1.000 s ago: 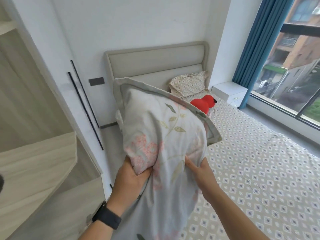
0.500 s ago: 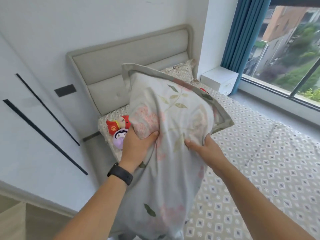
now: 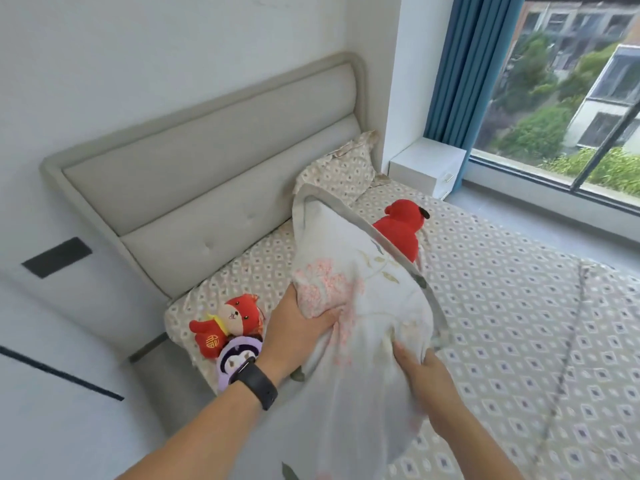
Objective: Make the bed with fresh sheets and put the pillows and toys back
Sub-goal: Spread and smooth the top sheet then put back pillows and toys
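Pillow [image 3: 360, 289] up off the bed [image 3: 519, 323], long axis running from 6 o'clock near the body up toward 12, top corner leaning toward the headboard [image 3: 207, 161]. Left hand [image 3: 294, 327] clamped on the left flank, fingers dug into the pink-flowered stuffing, thumb side wrapped round the bulge. Right hand [image 3: 420, 368] lower on the right flank, fingers curled into a bunch of the case; loose slack of the case hanging down past both wrists toward 6.

Landing spot judged to be the bare strip of sheet at the headboard's foot, at about 11 o'clock from the hands. Left hand nearer that strip; right hand nearer the bed's middle. To lie flat along the headboard, long axis probably needs swinging round from 12–6 to roughly 10–4, top edge tipped forward and down.

Bounds on the spot: red toy [image 3: 401, 226] at 1 o'clock, just behind the pillow's right edge; patterned pillow [image 3: 343, 168] beyond it at 12, propped in the headboard corner; fox toy [image 3: 235, 317] and purple toy [image 3: 235, 355] at 9, just beside the left wrist, on the bed's near corner. Risk, as a guess: hanging slack dragging over the fox toy.
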{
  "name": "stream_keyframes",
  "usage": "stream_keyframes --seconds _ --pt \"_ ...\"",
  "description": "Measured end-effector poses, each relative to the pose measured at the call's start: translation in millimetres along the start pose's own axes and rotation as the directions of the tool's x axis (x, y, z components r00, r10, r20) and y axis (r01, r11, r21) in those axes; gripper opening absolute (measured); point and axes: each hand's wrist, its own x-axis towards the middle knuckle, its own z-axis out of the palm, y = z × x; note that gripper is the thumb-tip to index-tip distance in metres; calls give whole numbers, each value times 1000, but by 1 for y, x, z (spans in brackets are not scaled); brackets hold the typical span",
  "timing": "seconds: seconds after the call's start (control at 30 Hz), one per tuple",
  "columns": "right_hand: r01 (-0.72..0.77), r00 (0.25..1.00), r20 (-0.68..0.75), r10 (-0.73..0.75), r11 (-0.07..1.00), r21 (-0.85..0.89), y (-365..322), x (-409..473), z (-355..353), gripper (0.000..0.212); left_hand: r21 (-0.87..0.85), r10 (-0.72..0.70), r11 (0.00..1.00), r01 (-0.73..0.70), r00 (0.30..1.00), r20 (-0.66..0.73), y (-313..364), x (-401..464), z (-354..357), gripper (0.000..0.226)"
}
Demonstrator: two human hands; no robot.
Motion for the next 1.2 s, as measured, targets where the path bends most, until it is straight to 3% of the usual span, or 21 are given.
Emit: stream_keyframes --seconds 0.13,0.23,0.3,0.43,0.57,0.63,0.7,0.77,0.9,1.03,1.2 --pt "-137 990 -1 139 977 165 -27 33 65 45 139 -60 990 14 942 331 -5 70 -56 82" --pt "-207 978 47 204 913 351 -48 42 89 32 268 -59 955 -124 811 583 4 96 -90 75" --pt "-235 972 91 218 861 450 -63 42 101 34 327 -57 922 -207 764 643 5 109 -106 76" --pt "-244 969 148 198 851 464 -75 68 132 38 428 -57 858 -283 777 628 -10 124 -124 78" --pt "-197 970 208 127 910 364 -91 83 172 33 456 26 842 -290 864 502 -45 145 -153 52" --pt "-165 960 265 85 940 297 -98 88 190 53 427 58 863 -269 893 446 -59 167 -173 54" --pt "-173 960 256 109 955 241 -108 103 210 90 385 71 891 -240 911 406 -70 196 -191 59" --pt "-190 957 247 150 971 146 -125 123 233 103 350 73 916 -197 938 338 -82 227 -209 61" --pt "-182 966 193 174 983 25 -166 178 298 92 321 88 930 -178 957 275 -120 305 -247 63" --pt "-112 968 209 138 985 -131 -188 239 357 77 325 47 934 -150 951 304 -159 389 -272 68" --pt "-163 937 284 202 974 -154 -217 314 423 72 369 -95 927 -74 903 419 -221 502 -264 75"
